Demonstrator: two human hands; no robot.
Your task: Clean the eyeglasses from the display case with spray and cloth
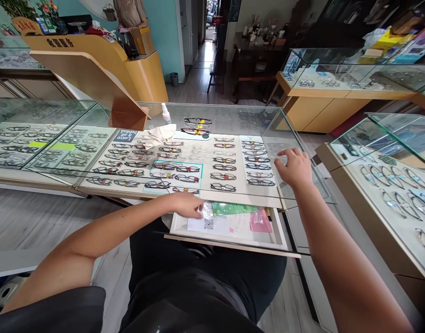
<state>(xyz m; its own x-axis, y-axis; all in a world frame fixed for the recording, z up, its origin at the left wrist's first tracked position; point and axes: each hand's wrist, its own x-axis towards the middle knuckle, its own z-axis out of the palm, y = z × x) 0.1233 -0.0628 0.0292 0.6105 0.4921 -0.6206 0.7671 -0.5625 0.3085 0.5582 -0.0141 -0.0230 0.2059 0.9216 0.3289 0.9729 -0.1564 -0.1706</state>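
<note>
Fingers of our left hand (186, 204) are bending down over the drawer's left part, and we are unable to tell whether they are gripping anything; those of our right hand (296, 167) are curving loosely, empty, thumb and forefinger parting. From the left, we are seeing a soft, rumpled cream cloth (161, 136) and a slim white spray bottle (166, 114) resting on the glass case (198, 155), thin-rimmed spectacle frames (222, 187) lining up in rows beneath. Below the left hand, the pale, shallow drawer (179, 225) is standing open, holding crinkled clear plastic (207, 210), smooth white paper (215, 225), a glossy green packet (233, 209) and a shiny pink packet (260, 221). The drawer's straight front edge is lying close before our lap, the case's glass edge is running above its back, and open air is stretching between our hands.
</note>
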